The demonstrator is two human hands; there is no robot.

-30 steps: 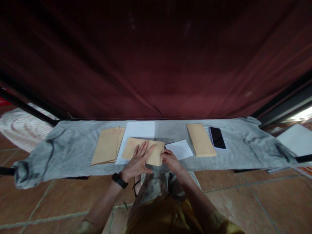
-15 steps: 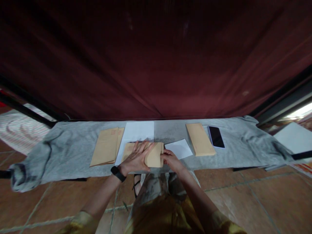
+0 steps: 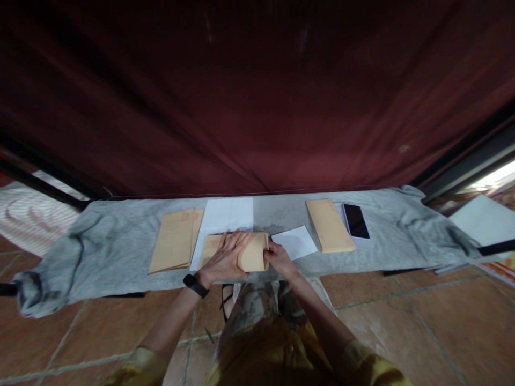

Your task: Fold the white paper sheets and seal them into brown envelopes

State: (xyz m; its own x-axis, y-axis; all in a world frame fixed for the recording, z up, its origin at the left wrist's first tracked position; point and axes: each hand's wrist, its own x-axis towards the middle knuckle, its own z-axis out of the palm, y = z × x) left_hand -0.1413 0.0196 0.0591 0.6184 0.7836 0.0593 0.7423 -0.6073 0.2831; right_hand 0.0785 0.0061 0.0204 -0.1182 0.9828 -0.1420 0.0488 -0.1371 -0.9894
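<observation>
A brown envelope (image 3: 253, 257) lies on the grey cloth (image 3: 120, 241) in front of me. My left hand (image 3: 225, 257), with a black wristband, lies flat on it with fingers stretched out. My right hand (image 3: 277, 256) pinches the envelope's right end, where its flap is. Under the envelope's far side lies a white sheet (image 3: 227, 214). A smaller folded white paper (image 3: 295, 241) rests just right of my right hand.
A stack of brown envelopes (image 3: 175, 238) lies at the left, another stack (image 3: 329, 225) at the right beside a black phone (image 3: 356, 221). A dark red curtain (image 3: 257, 107) hangs behind. Tiled floor (image 3: 422, 332) lies below; white paper (image 3: 483, 220) sits far right.
My left hand slid forward over the envelope and my right hand closed in on its right end; the envelope's flap end looks folded shorter than before.
</observation>
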